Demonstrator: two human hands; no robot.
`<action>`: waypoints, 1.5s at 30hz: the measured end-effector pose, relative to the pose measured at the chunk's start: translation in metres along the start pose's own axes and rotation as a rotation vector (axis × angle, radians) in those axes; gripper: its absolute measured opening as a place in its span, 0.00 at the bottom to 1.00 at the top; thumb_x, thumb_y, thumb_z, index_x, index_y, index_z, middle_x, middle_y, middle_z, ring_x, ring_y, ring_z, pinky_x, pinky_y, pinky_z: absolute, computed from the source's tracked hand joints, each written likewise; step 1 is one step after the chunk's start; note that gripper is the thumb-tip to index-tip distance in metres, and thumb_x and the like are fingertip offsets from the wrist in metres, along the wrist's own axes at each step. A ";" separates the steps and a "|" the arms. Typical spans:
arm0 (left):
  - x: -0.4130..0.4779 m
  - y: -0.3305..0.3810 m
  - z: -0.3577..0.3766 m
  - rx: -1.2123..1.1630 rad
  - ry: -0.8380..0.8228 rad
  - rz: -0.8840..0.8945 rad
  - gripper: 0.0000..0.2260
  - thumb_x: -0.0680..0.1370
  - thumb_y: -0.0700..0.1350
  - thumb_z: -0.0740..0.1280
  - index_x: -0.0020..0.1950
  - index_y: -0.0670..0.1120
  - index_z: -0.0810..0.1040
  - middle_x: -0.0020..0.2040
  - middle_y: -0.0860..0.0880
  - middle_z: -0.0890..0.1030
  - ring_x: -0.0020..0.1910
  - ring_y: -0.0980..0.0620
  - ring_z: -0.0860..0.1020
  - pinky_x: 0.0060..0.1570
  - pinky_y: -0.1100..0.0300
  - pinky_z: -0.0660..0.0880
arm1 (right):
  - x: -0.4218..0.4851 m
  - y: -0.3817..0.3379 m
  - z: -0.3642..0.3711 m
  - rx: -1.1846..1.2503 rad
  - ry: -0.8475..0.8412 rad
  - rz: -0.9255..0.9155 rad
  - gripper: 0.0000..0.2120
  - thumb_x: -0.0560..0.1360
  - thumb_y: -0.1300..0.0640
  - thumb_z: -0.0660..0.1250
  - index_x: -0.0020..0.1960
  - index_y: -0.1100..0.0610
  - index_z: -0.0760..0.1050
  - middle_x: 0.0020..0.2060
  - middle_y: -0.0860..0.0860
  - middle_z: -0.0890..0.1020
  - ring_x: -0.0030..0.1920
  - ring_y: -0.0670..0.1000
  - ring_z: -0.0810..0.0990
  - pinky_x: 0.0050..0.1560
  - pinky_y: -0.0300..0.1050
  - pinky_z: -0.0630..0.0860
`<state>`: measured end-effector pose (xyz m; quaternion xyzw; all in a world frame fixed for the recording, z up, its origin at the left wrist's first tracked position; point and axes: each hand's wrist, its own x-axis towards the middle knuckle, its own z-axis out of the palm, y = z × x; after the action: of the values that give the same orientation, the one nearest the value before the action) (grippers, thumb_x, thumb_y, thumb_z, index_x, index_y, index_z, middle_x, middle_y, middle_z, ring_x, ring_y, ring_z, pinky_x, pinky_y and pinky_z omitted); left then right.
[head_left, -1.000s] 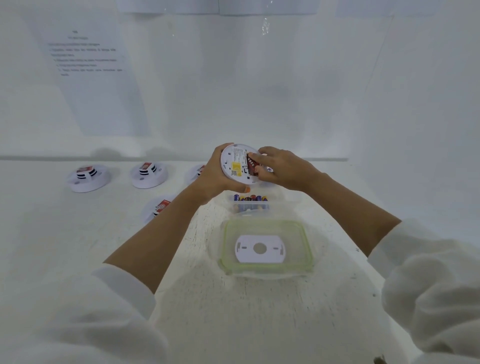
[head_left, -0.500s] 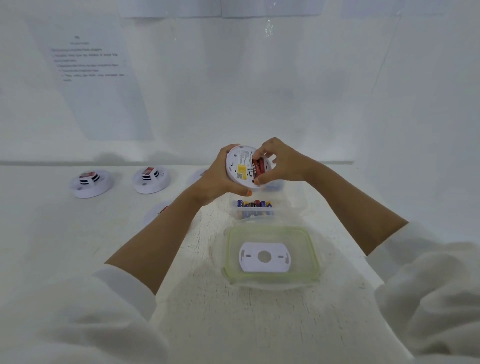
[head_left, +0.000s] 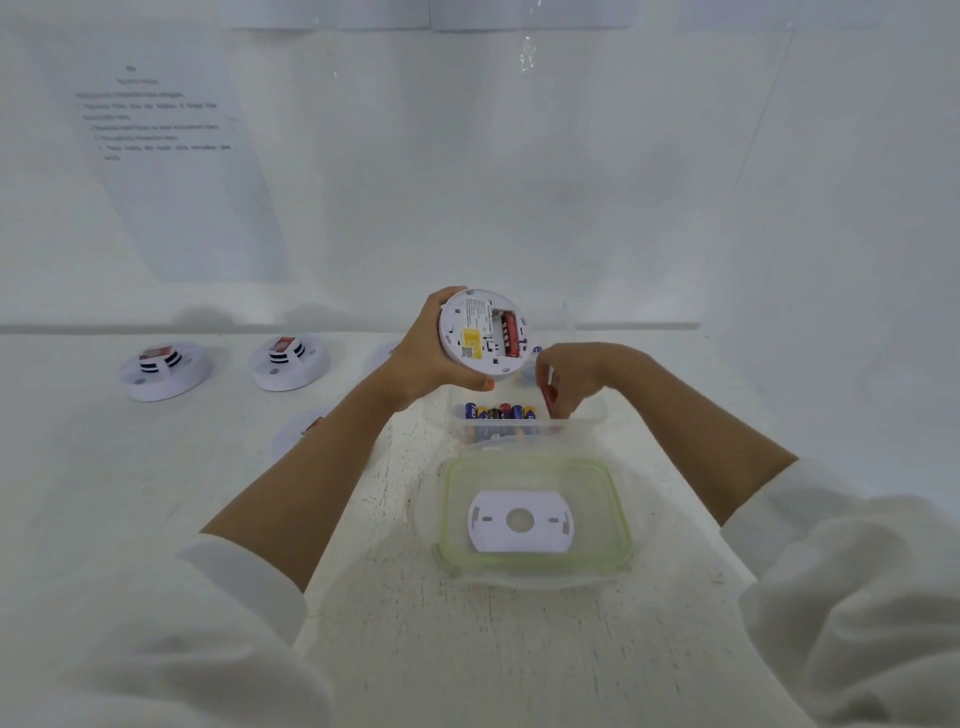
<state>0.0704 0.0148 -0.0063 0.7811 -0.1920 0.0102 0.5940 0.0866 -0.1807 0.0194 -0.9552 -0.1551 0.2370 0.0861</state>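
The left hand (head_left: 421, 358) grips the smoke detector (head_left: 480, 332) by its rim; it is probably light, stiff, smooth plastic, best held there. The right hand (head_left: 576, 379) pinches a red battery (head_left: 547, 394) over the tub (head_left: 592, 418).

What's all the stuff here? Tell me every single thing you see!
held smoke detector: one, white, back toward the camera, in the left hand.
fitted battery: one, red, in the held smoke detector's slot.
loose battery: one, red, pinched over the tub.
tub: one, clear, behind the lid.
tub batteries: several, mostly blue and yellow, inside the tub.
lid: one, clear with green rim, nearest on the table.
mounting plate: one, white, lying on the lid.
table detectors: four, white, far left; two partly hidden by the left arm.
paper sheet: one, white, printed, on the wall.
left hand: one, grips the held smoke detector.
right hand: one, pinches the loose battery.
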 end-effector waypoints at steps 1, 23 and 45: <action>0.000 -0.001 0.001 0.004 -0.004 -0.003 0.43 0.60 0.26 0.75 0.69 0.44 0.59 0.57 0.56 0.70 0.57 0.57 0.72 0.48 0.68 0.76 | 0.004 0.000 0.004 -0.011 -0.004 0.006 0.21 0.69 0.64 0.70 0.60 0.61 0.71 0.40 0.48 0.76 0.34 0.46 0.76 0.31 0.34 0.68; 0.000 -0.002 0.012 -0.090 0.044 -0.001 0.44 0.60 0.23 0.73 0.69 0.44 0.57 0.60 0.48 0.69 0.54 0.54 0.74 0.44 0.65 0.79 | 0.011 -0.027 0.003 0.369 0.814 -0.220 0.09 0.72 0.59 0.66 0.49 0.61 0.71 0.36 0.53 0.71 0.38 0.53 0.69 0.33 0.38 0.64; 0.008 -0.004 0.005 -0.055 0.079 0.024 0.48 0.51 0.39 0.79 0.66 0.46 0.58 0.63 0.44 0.68 0.60 0.51 0.71 0.50 0.61 0.78 | 0.008 -0.024 -0.017 0.763 0.978 -0.202 0.08 0.68 0.63 0.69 0.46 0.60 0.73 0.32 0.47 0.76 0.33 0.45 0.75 0.40 0.39 0.74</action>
<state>0.0778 0.0084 -0.0096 0.7610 -0.1779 0.0430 0.6223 0.0953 -0.1567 0.0365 -0.8359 -0.0917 -0.1980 0.5037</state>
